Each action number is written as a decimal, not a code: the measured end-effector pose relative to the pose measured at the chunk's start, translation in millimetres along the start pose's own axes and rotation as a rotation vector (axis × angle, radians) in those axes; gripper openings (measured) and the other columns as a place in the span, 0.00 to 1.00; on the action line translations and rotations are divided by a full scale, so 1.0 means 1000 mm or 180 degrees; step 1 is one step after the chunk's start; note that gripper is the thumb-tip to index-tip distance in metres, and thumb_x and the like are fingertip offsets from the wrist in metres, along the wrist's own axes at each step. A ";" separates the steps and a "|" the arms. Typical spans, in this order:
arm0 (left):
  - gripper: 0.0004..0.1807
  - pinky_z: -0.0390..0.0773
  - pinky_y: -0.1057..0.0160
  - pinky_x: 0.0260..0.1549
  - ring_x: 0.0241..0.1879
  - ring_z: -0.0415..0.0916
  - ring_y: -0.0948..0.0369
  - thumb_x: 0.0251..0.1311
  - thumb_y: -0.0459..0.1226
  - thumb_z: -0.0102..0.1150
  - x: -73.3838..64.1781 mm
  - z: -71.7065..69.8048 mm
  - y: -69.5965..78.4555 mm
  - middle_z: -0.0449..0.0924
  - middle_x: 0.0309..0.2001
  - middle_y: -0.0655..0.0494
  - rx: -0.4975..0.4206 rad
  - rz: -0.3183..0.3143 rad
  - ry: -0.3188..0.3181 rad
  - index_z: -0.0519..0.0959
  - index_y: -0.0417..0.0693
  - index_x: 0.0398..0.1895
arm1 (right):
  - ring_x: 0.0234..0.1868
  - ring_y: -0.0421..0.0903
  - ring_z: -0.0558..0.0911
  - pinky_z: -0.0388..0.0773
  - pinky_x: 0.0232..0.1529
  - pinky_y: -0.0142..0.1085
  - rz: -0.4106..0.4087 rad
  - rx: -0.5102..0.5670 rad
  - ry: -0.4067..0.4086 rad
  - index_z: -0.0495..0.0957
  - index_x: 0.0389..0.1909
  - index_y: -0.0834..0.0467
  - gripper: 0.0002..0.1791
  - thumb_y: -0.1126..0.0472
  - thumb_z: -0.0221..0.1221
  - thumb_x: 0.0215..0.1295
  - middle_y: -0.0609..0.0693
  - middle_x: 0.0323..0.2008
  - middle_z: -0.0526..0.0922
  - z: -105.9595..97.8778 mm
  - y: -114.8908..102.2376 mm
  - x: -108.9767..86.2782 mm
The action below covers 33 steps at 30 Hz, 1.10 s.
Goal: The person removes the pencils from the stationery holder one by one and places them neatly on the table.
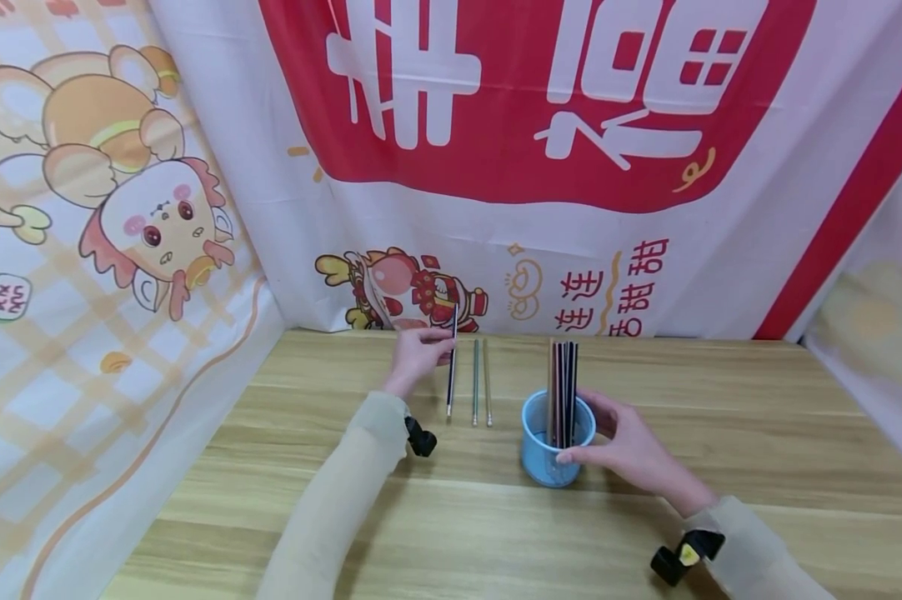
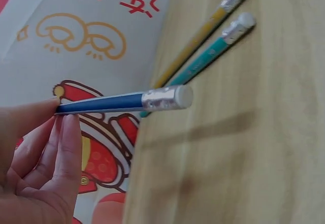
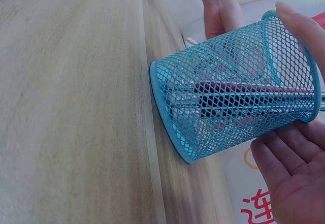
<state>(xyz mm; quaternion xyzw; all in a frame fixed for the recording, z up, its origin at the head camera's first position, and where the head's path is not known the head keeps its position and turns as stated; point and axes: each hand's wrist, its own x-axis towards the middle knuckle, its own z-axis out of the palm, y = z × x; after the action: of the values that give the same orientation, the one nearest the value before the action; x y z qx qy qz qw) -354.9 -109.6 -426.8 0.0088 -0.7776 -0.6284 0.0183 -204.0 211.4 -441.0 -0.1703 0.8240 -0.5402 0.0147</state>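
My left hand (image 1: 419, 357) pinches a dark blue pencil (image 2: 104, 103) between thumb and fingertips, its white eraser end pointing toward me. In the left wrist view the pencil is raised off the wood, with a shadow below it. Just right of it lie a green pencil (image 1: 476, 383) and a yellow pencil (image 1: 487, 385), side by side with their eraser ends nearest me. My right hand (image 1: 631, 443) holds a light blue mesh pencil cup (image 1: 544, 468) by its rim, thumb on the near side. Several dark and reddish pencils (image 1: 563, 375) stand upright inside the cup.
The wood-grain table (image 1: 481, 533) ends at a printed cloth backdrop (image 1: 436, 225) behind the pencils. Another patterned cloth (image 1: 218, 375) borders the left side. Black wrist cameras sit on both sleeves, the left one (image 1: 421, 438) close to the table.
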 end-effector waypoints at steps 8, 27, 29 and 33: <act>0.11 0.87 0.59 0.34 0.29 0.86 0.57 0.60 0.33 0.73 0.004 0.010 -0.019 0.88 0.38 0.48 0.0180 -0.0146 -0.0056 0.88 0.42 0.45 | 0.66 0.58 0.74 0.69 0.66 0.54 0.0007 0.0015 -0.0009 0.67 0.72 0.61 0.47 0.54 0.78 0.54 0.59 0.66 0.75 0.000 0.000 0.000; 0.11 0.85 0.65 0.28 0.26 0.85 0.60 0.56 0.28 0.74 0.014 0.023 -0.040 0.87 0.36 0.48 0.0465 -0.0336 0.0041 0.88 0.38 0.43 | 0.66 0.58 0.74 0.69 0.66 0.54 -0.0025 -0.0016 0.0026 0.67 0.71 0.61 0.46 0.55 0.78 0.54 0.58 0.66 0.75 0.001 0.000 0.000; 0.11 0.85 0.66 0.28 0.27 0.85 0.60 0.56 0.29 0.74 0.012 0.023 -0.038 0.87 0.37 0.49 0.0540 -0.0355 0.0049 0.88 0.39 0.43 | 0.66 0.58 0.74 0.69 0.66 0.54 -0.0033 -0.0018 0.0031 0.67 0.71 0.61 0.46 0.55 0.78 0.54 0.58 0.66 0.75 0.001 0.001 0.001; 0.10 0.85 0.67 0.28 0.27 0.84 0.60 0.56 0.29 0.75 0.011 0.026 -0.034 0.87 0.37 0.50 0.0692 -0.0405 0.0060 0.88 0.40 0.42 | 0.65 0.57 0.74 0.69 0.66 0.54 -0.0051 -0.0017 0.0025 0.68 0.71 0.61 0.46 0.55 0.78 0.54 0.58 0.65 0.75 0.000 0.001 0.001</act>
<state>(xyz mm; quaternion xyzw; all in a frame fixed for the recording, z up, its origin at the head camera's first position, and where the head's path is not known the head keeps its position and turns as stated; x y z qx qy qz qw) -367.6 -92.1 -465.7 0.0659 -0.8388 -0.5402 -0.0154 -204.8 211.4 -441.9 -0.1747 0.8241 -0.5388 0.0067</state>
